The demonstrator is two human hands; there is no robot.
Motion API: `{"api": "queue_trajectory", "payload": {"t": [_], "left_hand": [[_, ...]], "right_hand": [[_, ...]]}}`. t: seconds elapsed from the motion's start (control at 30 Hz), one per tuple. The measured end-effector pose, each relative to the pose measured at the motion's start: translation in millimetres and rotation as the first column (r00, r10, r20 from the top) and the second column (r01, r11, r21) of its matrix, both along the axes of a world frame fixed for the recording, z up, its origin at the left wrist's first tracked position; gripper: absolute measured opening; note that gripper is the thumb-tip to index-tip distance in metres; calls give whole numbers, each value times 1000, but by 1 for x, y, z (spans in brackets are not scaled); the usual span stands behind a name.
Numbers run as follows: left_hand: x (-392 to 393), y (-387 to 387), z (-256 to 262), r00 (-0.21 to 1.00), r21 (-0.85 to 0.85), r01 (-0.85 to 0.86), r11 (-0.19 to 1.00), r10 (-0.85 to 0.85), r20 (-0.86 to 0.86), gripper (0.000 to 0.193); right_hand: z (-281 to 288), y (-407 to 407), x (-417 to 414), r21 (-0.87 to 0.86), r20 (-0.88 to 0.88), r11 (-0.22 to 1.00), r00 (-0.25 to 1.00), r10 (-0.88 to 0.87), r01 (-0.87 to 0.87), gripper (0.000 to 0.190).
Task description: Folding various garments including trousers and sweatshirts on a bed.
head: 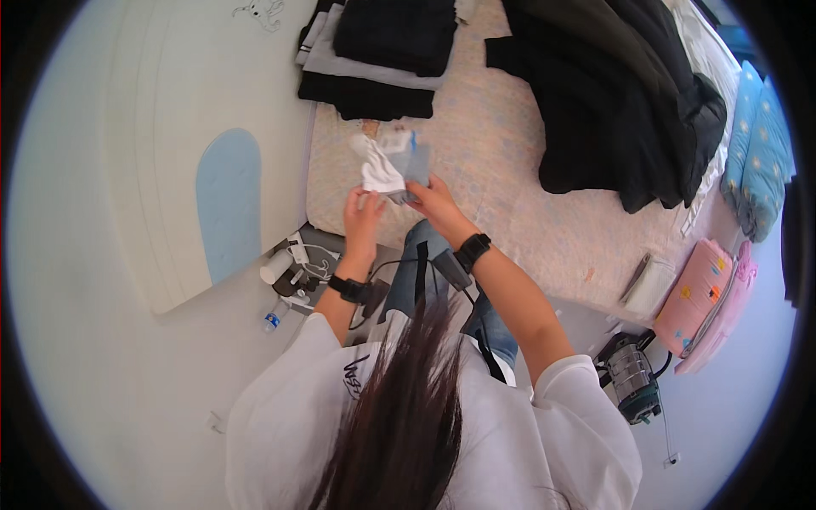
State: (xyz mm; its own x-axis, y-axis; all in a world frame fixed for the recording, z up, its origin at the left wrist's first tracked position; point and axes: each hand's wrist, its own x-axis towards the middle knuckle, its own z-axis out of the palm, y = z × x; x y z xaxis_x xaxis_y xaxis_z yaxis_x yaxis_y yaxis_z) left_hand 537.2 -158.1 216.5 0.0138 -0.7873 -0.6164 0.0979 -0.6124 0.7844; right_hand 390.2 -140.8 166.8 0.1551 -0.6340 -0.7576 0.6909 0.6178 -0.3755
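My right hand [437, 199] grips the lower right edge of a small bundle of cloth, a white piece [380, 173] beside a grey-blue piece [415, 164]; the far part is blurred. At the bundle's lower left edge, the fingers of my left hand [363, 213] touch the white cloth; whether they pinch it cannot be told. Both hands are over the near left part of a bed with a pale patterned sheet [497, 166]. Beyond them lies a stack of folded black and light garments [373, 95].
Black clothing [612, 121] lies spread at the bed's far right. A folded light cloth [649, 285] and a pink bedding bundle [695, 296] are at its near right corner. A white panel [172, 191] borders the left. A metal canister machine [631, 376] stands below right.
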Motion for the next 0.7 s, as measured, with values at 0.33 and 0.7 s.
{"api": "queue_trajectory", "payload": {"t": [0.33,0.7], "left_hand": [[146,-8,-119,900,147,-313,938,244,362,36],[61,-35,-229,785,-45,147,988,-89,613,47]], "right_hand": [[-108,-6,43,-39,-433,859,783,447,-511,40],[-170,285,-225,227,-675,973,715,182,-34,28]]}}
